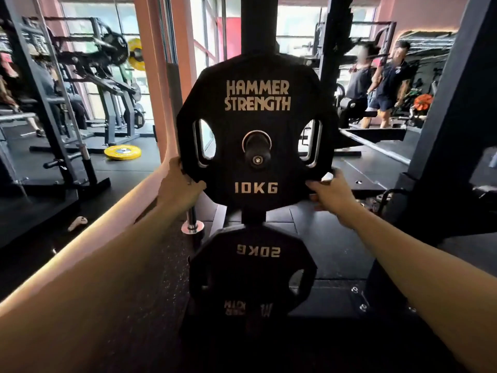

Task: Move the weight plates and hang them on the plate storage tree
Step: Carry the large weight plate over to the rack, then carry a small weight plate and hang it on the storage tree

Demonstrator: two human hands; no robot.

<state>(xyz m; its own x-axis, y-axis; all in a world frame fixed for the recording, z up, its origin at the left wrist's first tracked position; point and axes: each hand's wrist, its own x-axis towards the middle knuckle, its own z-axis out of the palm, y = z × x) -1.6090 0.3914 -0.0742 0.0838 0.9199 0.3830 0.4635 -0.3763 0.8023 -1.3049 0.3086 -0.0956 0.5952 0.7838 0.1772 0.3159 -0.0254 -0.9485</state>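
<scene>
Both arms outstretched, hands (183, 184) (330, 195) gripping 10KG plate (256, 103) lower edges

Black rubber floor (336, 251), bright windows (88, 20), pink walls (419, 14), gym racks (51, 98)

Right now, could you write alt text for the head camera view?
Two hands, left hand and right hand, grip the lower edges of a black 10KG plate on a storage peg. A 20KG plate hangs below it.

Black 10KG plate (256, 130) upright on storage tree peg (257, 150), upside-down 20KG plate (252, 275) hung below
</scene>
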